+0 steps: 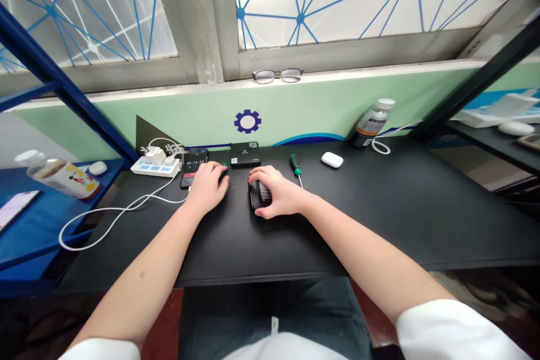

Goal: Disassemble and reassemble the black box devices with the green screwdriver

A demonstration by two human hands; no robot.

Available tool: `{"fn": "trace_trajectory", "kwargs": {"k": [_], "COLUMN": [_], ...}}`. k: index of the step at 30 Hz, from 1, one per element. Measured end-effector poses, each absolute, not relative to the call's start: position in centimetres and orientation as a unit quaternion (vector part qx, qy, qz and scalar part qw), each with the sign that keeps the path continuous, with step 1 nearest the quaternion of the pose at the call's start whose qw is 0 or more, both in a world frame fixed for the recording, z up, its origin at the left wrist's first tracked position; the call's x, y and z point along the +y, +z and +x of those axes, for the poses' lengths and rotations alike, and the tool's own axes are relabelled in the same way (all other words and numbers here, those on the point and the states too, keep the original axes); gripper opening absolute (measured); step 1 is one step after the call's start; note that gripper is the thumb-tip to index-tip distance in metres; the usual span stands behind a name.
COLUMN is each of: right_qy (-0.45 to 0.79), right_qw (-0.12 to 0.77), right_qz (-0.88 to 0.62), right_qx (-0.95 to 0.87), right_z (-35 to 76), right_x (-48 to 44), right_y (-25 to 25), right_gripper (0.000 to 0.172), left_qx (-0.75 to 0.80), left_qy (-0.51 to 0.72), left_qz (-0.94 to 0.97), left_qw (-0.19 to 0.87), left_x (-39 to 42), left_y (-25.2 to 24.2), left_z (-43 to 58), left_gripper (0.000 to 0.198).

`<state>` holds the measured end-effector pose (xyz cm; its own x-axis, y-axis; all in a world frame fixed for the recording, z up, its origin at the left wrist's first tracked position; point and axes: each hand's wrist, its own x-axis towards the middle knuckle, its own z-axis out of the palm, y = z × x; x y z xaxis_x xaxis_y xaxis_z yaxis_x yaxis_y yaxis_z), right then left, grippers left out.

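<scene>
My right hand (276, 194) grips a small black box-shaped device (262, 194) on the desk, thumb near its front edge and fingers over its far side. Pale print shows on its face; its exact kind is unclear. My left hand (208, 184) rests beside the phone (194, 160), fingers curled over a mostly hidden green-and-black handle (224, 166). Between the hands lie tiny metal bits (233, 187), perhaps screws. A green-and-black screwdriver (296, 166) lies just beyond my right hand. Behind both hands sits a flat black box (245, 154) with a white label.
A white power strip (155, 164) with a looping white cable (122, 208) occupies the left. To the right are a white earbud case (332, 160) and a dark bottle (372, 122) with a white cap. Glasses (278, 76) rest on the sill. The desk's front edge (270, 278) is near my lap.
</scene>
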<state>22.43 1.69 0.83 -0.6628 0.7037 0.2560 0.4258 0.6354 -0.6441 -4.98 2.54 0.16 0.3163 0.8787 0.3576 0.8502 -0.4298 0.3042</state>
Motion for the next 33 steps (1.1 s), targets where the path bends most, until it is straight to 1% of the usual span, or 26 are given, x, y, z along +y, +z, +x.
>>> {"fn": "trace_trajectory", "kwargs": {"k": [1, 2, 4, 5, 6, 9, 12, 16, 20, 21, 24, 26, 29, 31, 33], "right_qy": [0.289, 0.302, 0.324, 0.334, 0.344, 0.373, 0.388, 0.369, 0.363, 0.366, 0.391, 0.412, 0.422, 0.409, 0.383], "right_qw": [0.270, 0.290, 0.328, 0.344, 0.358, 0.381, 0.371, 0.336, 0.342, 0.349, 0.389, 0.415, 0.419, 0.397, 0.368], "right_qz": [-0.319, -0.310, -0.289, -0.280, -0.273, -0.261, -0.256, -0.260, -0.256, -0.252, -0.234, -0.223, -0.221, -0.223, -0.219], "right_qx": [-0.861, -0.854, -0.839, -0.831, -0.824, -0.804, -0.804, -0.827, -0.828, -0.825, -0.801, -0.780, -0.772, -0.791, -0.818], "right_z": [22.4, 22.3, 22.2, 22.1, 22.0, 22.0, 22.2, 22.8, 22.9, 22.8, 22.3, 22.0, 22.1, 22.5, 22.9], "right_x": [1.7, 1.6, 1.6, 1.7, 1.7, 1.9, 2.1, 2.1, 2.0, 2.0, 2.2, 2.4, 2.5, 2.4, 2.1], "right_y": [0.8, 0.8, 0.6, 0.5, 0.4, 0.2, 0.3, 1.0, 1.2, 1.0, 0.1, -0.5, -0.5, 0.1, 1.0], "right_gripper": [0.069, 0.070, 0.070, 0.070, 0.069, 0.068, 0.070, 0.069, 0.070, 0.070, 0.071, 0.071, 0.069, 0.068, 0.073], "left_qx": [0.493, 0.450, 0.416, 0.418, 0.420, 0.423, 0.442, 0.459, 0.439, 0.429, 0.408, 0.409, 0.397, 0.370, 0.345], "left_qy": [0.264, 0.272, 0.262, 0.263, 0.275, 0.308, 0.309, 0.291, 0.292, 0.297, 0.309, 0.316, 0.328, 0.336, 0.350], "left_qz": [0.825, 0.839, 0.834, 0.820, 0.803, 0.774, 0.769, 0.776, 0.791, 0.795, 0.804, 0.803, 0.800, 0.805, 0.806], "left_qw": [0.075, 0.138, 0.250, 0.289, 0.320, 0.357, 0.344, 0.319, 0.310, 0.309, 0.302, 0.299, 0.308, 0.318, 0.329], "left_x": [2.2, 1.9, 1.2, 0.9, 0.7, 0.4, 0.4, 0.3, 0.4, 0.4, 0.5, 0.4, 0.1, -0.1, -0.2], "left_y": [0.2, 0.1, -0.1, -0.2, -0.4, -0.5, -0.3, -0.1, -0.5, -0.7, -1.4, -1.6, -1.4, -1.1, -1.0], "left_z": [-4.8, -4.5, -3.7, -3.3, -3.0, -2.3, -2.2, -2.3, -2.4, -2.4, -2.3, -2.0, -1.6, -1.5, -1.3], "left_gripper": [0.039, 0.055, 0.104, 0.117, 0.122, 0.125, 0.126, 0.125, 0.124, 0.127, 0.145, 0.150, 0.138, 0.132, 0.126]}}
